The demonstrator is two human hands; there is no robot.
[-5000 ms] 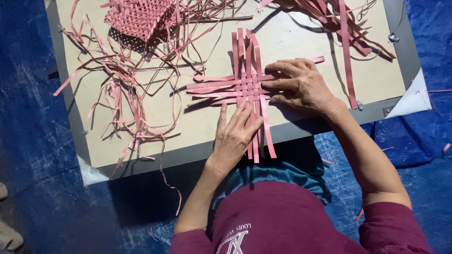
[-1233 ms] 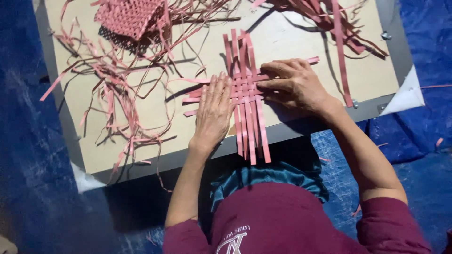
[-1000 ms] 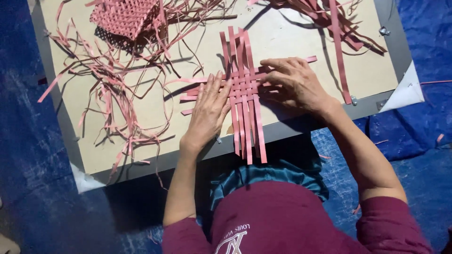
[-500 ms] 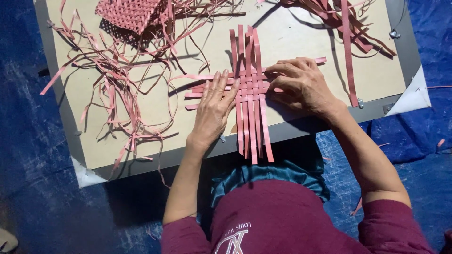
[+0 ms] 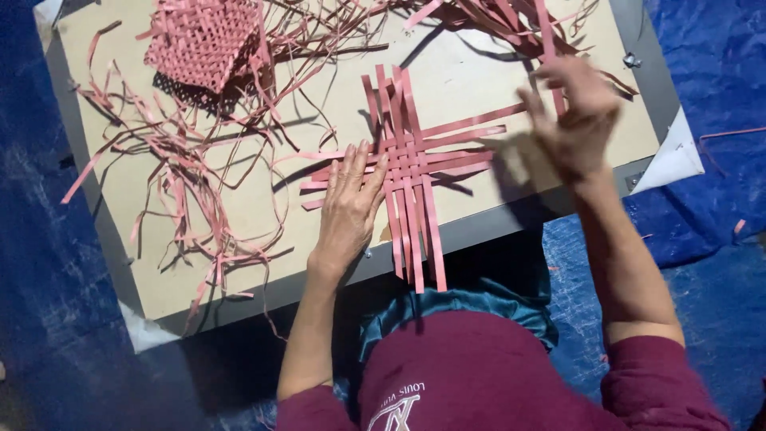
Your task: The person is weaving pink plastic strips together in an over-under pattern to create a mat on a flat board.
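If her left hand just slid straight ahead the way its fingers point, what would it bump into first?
The left hand lies flat, fingers pointing up the board and slightly right. Its fingertips already touch the left edge of the pink woven strips, so it would push into those crossing strips first. Beyond them lies bare board.

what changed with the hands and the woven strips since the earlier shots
The right hand lifted off the woven strips and moved up toward the loose strips at the board's far right, blurred. The left hand stayed flat on the weave's left side; the finished mat is unmoved.
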